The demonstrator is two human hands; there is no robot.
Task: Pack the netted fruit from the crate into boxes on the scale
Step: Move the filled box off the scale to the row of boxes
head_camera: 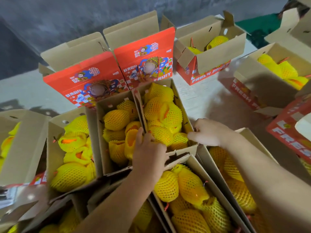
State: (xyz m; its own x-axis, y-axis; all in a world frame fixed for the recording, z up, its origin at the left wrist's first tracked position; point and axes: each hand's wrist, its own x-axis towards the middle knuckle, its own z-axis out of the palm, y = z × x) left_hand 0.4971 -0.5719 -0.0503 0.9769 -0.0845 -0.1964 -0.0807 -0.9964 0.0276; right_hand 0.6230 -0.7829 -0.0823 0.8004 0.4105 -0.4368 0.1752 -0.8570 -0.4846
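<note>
Netted fruit (161,134) is packed in an open box (191,148), directly under the left hand (148,148), whose loosely curled fingers are laid on the netting, grip unclear. The box's right wall is gripped by the right hand (207,132). Other filled boxes (55,148) are set alongside.

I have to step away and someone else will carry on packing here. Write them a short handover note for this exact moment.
Left hand: fingers reach over the near wall of the centre-right box and touch a netted fruit.
Right hand: holds that box's right near rim.
Things: the box on its left and the near boxes also hold netted fruit.
Done: these boxes look full, flaps open.
Left: the far box holds only a few. No scale or crate in view.
</note>
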